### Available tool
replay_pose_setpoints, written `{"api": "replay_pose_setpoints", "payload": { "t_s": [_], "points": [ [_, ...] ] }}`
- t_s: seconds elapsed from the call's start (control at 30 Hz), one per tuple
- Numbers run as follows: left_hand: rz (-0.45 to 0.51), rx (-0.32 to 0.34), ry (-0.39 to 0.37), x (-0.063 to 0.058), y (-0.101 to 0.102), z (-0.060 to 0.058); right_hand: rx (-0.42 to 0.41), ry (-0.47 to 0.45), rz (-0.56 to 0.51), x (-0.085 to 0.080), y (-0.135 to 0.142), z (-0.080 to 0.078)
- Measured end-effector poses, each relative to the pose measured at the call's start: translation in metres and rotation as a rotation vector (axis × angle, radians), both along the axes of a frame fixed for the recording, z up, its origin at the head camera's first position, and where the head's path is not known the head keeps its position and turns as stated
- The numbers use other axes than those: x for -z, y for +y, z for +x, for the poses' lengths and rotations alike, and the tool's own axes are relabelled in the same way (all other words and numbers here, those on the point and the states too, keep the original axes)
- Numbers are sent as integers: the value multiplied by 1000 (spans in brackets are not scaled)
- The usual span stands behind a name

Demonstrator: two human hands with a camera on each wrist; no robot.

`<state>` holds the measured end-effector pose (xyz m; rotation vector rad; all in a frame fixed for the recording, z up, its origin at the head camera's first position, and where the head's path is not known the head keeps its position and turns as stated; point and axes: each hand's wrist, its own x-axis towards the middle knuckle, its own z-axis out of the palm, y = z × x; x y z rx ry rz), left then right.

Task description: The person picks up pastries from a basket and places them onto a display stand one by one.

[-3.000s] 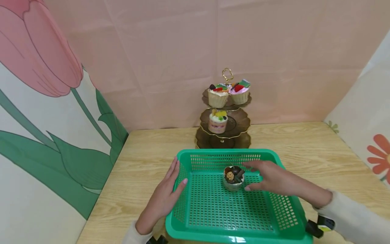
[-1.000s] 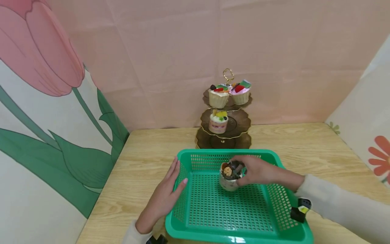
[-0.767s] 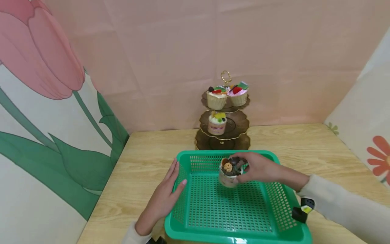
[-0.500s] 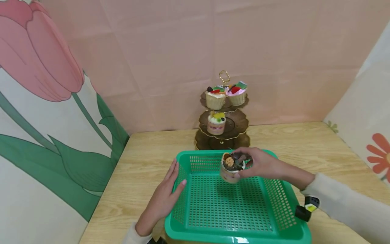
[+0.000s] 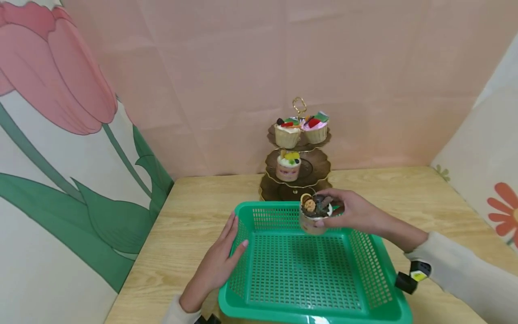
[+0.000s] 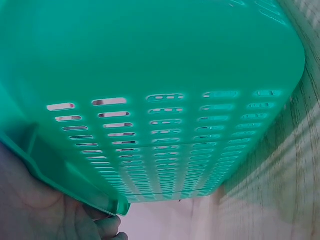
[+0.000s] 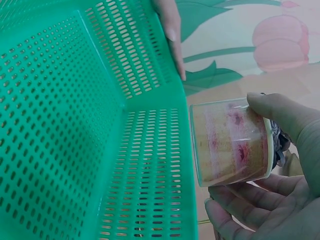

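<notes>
My right hand (image 5: 358,213) pinches a clear dessert cup (image 5: 313,213) between thumb and fingers, raised over the back part of a green plastic basket (image 5: 267,312). Dark chocolate pieces and a tan nut-like lump top the cup. In the right wrist view its side (image 7: 232,142) shows pink and cream layers, close beside the basket's rim. My left hand (image 5: 216,261) rests along the basket's left rim with fingers extended. The left wrist view shows the basket's slotted outer wall (image 6: 170,135), with the left fingers under the rim.
Behind the basket stands a brown three-tier stand (image 5: 317,164) with gold edging. Its top tier bears a white-topped cupcake (image 5: 287,137) and a pink-topped cupcake (image 5: 315,135); a fruit-topped dessert cup (image 5: 288,172) sits on the middle one. Beneath everything is a wooden table (image 5: 194,220).
My right hand has closed on the chocolate-topped dessert cup, lifted it off the basket floor and carried it toward the back rim. The left hand stays on the basket.
</notes>
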<state>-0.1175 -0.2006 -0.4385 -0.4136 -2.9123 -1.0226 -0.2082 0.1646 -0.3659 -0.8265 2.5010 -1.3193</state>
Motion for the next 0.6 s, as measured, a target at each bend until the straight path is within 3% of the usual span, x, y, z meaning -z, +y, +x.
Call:
{"api": "replay_pose_setpoints", "payload": {
  "t_s": [0.33,0.6],
  "points": [
    [8,-9,-15,2,1,0,46,-21,-38,-8,9,-2],
    [20,-12,-17,2,2,0,102,14,-22,-15,15,-9]
  ]
}}
